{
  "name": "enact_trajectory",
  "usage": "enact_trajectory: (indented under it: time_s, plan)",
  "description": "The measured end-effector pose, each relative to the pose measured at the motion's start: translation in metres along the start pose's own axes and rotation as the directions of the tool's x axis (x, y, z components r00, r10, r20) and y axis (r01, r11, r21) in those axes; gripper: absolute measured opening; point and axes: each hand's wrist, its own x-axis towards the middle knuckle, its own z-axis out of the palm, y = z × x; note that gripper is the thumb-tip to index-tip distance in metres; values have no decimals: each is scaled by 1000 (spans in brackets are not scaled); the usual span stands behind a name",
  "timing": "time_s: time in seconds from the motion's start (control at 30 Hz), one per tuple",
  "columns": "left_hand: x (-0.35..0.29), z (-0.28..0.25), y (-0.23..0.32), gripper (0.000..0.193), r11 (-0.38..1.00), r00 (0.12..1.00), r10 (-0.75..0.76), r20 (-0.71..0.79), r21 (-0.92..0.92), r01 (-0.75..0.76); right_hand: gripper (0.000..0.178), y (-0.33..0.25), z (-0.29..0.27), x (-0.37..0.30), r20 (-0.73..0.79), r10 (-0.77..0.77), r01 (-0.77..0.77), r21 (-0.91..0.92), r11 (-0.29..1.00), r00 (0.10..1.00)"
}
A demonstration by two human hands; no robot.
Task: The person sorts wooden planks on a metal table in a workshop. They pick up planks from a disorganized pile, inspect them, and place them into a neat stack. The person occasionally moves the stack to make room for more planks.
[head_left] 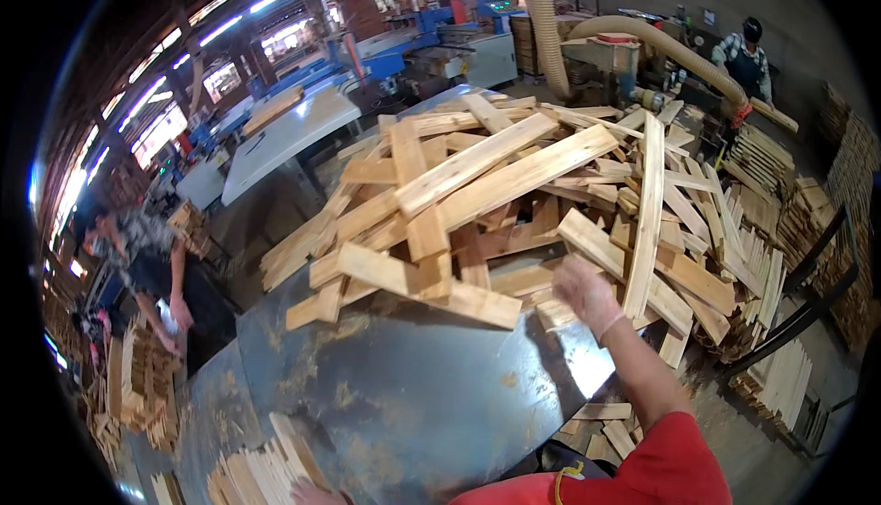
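A large heap of loose wooden boards (514, 170) lies on a dark metal table (404, 404). My right hand (585, 296), in what looks like a thin pale glove, is at the near edge of this heap, beside the end of a slanting board (601, 246). Its fingers are smeared and point into the pile, so any grip is hidden. At the lower edge my left hand (317, 494) shows only in part. Its fingers lie against the side of a row of boards (257, 473) set close together on the table.
A person (147, 266) stands left of the table by stacked boards (142, 381). Another person (748, 60) works at the far right, near a machine with a thick hose (670, 42). More board stacks (762, 161) and black curved bars (794, 317) stand at right. Sawdust dots the tabletop.
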Motion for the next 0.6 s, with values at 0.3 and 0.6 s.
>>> enact_trajectory:
  time_s: [0.3,0.6]
  plan:
    - [60,-335,461,63,-46,192,661,-725,-294,-955,56,-75,-32,210,-161,-28,123,620,775,987]
    - [1,-401,791,77,-142,-141,989,-31,-387,-911,76,-89,-19,263,-90,-121,145,778,611,989]
